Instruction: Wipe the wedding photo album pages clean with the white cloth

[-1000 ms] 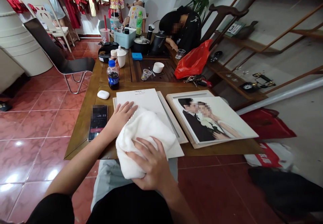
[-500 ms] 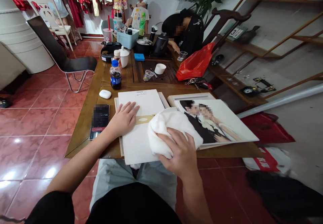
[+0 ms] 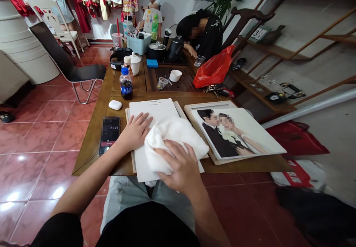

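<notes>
A white board (image 3: 151, 108) lies over a shallow wooden box (image 3: 180, 108) at the table's near edge. My left hand (image 3: 137, 131) rests flat on the board's left side, fingers spread. Bunched under my right hand (image 3: 179, 165) is a white cloth (image 3: 174, 130), which the fingers grip against the board. The cloth covers the board's middle and part of its right edge. To the right, a photo print of a couple (image 3: 230, 134) lies on another pale wooden box (image 3: 191, 109), apart from both hands.
Left of the board are a phone (image 3: 109, 135), a white earbud case (image 3: 115, 105) and a cola bottle (image 3: 126, 84). Farther back stand a small white cup (image 3: 175, 76), keys (image 3: 219, 90) and a red plastic bag (image 3: 214, 69). A person (image 3: 201, 35) leans over the far side.
My right hand has slid the cloth leftward across the board, covering the tan strip seen before at its middle. My left hand stays in place.
</notes>
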Demonstrator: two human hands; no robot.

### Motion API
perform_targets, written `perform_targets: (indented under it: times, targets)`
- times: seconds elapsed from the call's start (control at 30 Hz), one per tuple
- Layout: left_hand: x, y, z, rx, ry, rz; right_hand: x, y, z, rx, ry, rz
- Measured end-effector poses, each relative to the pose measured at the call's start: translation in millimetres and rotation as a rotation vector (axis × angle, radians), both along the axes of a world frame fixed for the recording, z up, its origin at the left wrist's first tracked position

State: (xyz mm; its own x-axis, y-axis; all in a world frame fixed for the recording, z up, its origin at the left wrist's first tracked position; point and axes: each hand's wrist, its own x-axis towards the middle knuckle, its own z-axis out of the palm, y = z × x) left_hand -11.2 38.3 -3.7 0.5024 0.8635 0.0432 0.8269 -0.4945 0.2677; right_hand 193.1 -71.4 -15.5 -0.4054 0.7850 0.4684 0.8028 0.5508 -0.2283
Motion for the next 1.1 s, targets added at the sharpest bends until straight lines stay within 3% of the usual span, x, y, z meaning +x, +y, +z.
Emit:
perform_targets:
  times: [0.13,0.23,0.37,0.53,0.63,0.77,0.97,1.1]
  targets:
    - [2,-1,-1.4,0.012,-0.024,0.017,33,4,-2.9,0.022,-0.028,-0.132]
    - [2,-1,-2.1,0.015,-0.031,0.010,42,5,-2.8,0.033,-0.057,-0.161]
    - [2,-1,-2.0,0.035,-0.025,0.004,24,2,0.2,0.011,-0.051,-0.138]
    - [-2,0,-0.7,0.013,0.016,-0.025,-12,-2,4.9,-0.060,-0.027,-0.005]
    - [-4,0,-0.4,0.011,0.033,-0.070,-18,0,5.3,-0.078,-0.002,0.043]
    - [-1,0,-1.6,0.012,-0.012,-0.010,1,4,1.1,-0.066,0.016,0.047]
    - [3,-1,-6.4,0.058,-0.041,0.014,42,7,-6.5,-0.002,-0.019,-0.093]
    - [3,-2,-6.0,0.060,-0.023,0.016,41,3,-7.0,0.033,-0.022,-0.084]
